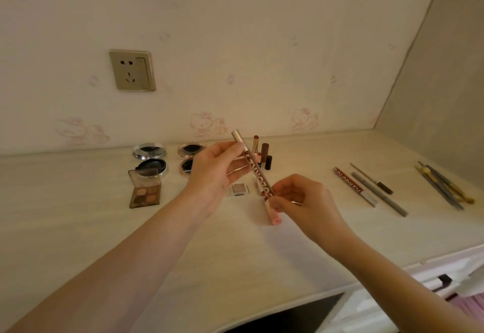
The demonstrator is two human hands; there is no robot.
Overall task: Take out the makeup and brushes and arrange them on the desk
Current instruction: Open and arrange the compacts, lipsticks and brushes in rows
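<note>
pencil (256,175): likely light, stiff, slick | left grip (214,173) pinches upper shaft | right grip (306,201) pinches lower end | hold yours mid-shaft; it may roll

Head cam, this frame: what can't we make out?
All in the head view:
- Print on the brown pencil: partly covered by fingers of the left hand and right hand.
- Front rose compact: right part behind the left hand.
- Lipsticks: partly behind the pencil, count unclear.
- Brushes: small and blurred, count unclear.
- Pink item: cut off by the frame edge.
</note>
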